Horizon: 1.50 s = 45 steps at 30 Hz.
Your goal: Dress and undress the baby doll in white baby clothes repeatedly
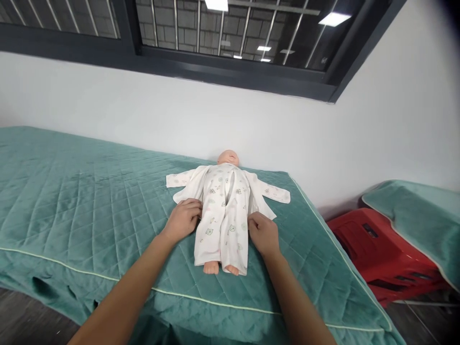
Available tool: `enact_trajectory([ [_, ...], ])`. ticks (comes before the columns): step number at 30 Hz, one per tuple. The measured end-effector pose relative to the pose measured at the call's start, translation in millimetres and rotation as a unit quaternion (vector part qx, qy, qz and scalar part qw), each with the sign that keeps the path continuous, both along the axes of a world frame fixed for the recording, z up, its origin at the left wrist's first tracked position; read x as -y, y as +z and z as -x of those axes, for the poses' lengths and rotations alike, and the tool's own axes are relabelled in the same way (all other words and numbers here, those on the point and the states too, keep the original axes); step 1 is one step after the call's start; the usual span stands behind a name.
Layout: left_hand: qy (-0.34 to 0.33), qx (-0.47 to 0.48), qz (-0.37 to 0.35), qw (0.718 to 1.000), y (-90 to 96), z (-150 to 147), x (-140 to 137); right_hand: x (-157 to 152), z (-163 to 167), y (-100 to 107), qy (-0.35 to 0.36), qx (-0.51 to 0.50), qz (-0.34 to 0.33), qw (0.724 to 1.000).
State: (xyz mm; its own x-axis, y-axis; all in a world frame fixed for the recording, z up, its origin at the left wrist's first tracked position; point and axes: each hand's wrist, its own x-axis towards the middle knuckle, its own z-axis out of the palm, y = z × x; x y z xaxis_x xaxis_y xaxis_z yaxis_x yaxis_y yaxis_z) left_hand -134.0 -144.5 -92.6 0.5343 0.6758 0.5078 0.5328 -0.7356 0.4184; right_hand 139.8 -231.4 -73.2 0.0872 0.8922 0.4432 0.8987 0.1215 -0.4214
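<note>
A baby doll [229,157] lies on its back, its head toward the wall and its bare feet toward me. White printed baby pants [222,225] cover its legs and reach high over the torso, with a dark gap at the upper middle. Under them a matching baby shirt [275,192] spreads out, sleeves stretched to both sides. My left hand [184,219] is closed at the left side edge of the pants, fingers curled. My right hand [264,233] pinches the right side edge. Fingertips of both hands are partly hidden.
The doll rests on a green quilted bed cover [89,191] with a pale piped edge. A white wall [143,108] and a dark-framed barred window stand behind. On the right, below the bed's edge, is a red plastic chair or stool [388,254], partly under green cloth [420,211].
</note>
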Motion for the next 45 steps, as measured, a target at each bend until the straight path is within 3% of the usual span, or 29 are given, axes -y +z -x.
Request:
enact_trajectory([
  [3, 0.014, 0.076, 0.032, 0.997, 0.0, 2, -5, 2, -4, -2, -0.018, -0.06, -0.053, 0.997],
  [7, 0.169, 0.14, 0.068, 0.973, -2.8, 5, -14, -7, -30, -3, -0.13, -0.175, -0.147, 0.965],
  [9, 0.252, 0.106, 0.086, 0.958, -4.1, 3, -19, -18, -52, -1, -0.193, -0.213, -0.117, 0.951],
  [11, 0.312, 0.056, 0.099, 0.943, -4.0, 0, -26, -33, -74, 2, -0.226, -0.212, -0.039, 0.95],
  [14, 0.372, -0.003, 0.1, 0.923, -1.2, -7, -35, -52, -91, 5, -0.216, -0.19, 0.034, 0.957],
  [19, 0.424, -0.034, 0.096, 0.9, 2.2, -11, -49, -54, -82, 10, -0.189, -0.069, 0.155, 0.967],
  [21, 0.428, -0.039, 0.095, 0.898, 1.2, -11, -52, -47, -79, 12, -0.176, -0.11, 0.155, 0.966],
  [23, 0.424, -0.045, 0.091, 0.9, -0.3, -11, -53, -40, -78, 15, -0.137, -0.26, 0.116, 0.949],
  [26, 0.426, -0.047, 0.088, 0.899, -0.6, -12, -53, -40, -76, 25, -0.036, -0.498, 0.061, 0.864],
  [28, 0.429, -0.044, 0.089, 0.898, 1.2, -13, -51, -47, -67, 42, 0.01, -0.561, 0.035, 0.827],
  [30, 0.428, -0.037, 0.095, 0.898, 3.4, -14, -50, -55, -50, 67, 0.064, -0.557, 0.041, 0.827],
  [31, 0.425, -0.028, 0.101, 0.899, 4.2, -13, -49, -59, -40, 82, 0.108, -0.535, 0.073, 0.834],
  [33, 0.417, 0.007, 0.127, 0.9, 5.1, -11, -46, -62, -19, 113, 0.223, -0.427, 0.207, 0.851],
  [35, 0.384, 0.071, 0.176, 0.904, 6.3, -9, -45, -59, -5, 138, 0.299, -0.317, 0.343, 0.833],
  [37, 0.317, 0.166, 0.231, 0.905, 11.7, -10, -44, -55, -1, 150, 0.32, -0.276, 0.406, 0.81],
  [39, 0.237, 0.281, 0.266, 0.891, 25.2, -17, -45, -56, -6, 148, 0.303, -0.284, 0.392, 0.821],
  [42, 0.144, 0.407, 0.285, 0.856, 58.2, -41, -42, -76, -20, 127, 0.21, -0.302, 0.281, 0.886],
  [43, 0.111, 0.406, 0.293, 0.859, 69.9, -50, -39, -86, -24, 119, 0.165, -0.303, 0.24, 0.907],
  [45, 0.036, 0.332, 0.303, 0.892, 89.7, -67, -32, -112, -27, 104, 0.068, -0.3, 0.166, 0.937],
])
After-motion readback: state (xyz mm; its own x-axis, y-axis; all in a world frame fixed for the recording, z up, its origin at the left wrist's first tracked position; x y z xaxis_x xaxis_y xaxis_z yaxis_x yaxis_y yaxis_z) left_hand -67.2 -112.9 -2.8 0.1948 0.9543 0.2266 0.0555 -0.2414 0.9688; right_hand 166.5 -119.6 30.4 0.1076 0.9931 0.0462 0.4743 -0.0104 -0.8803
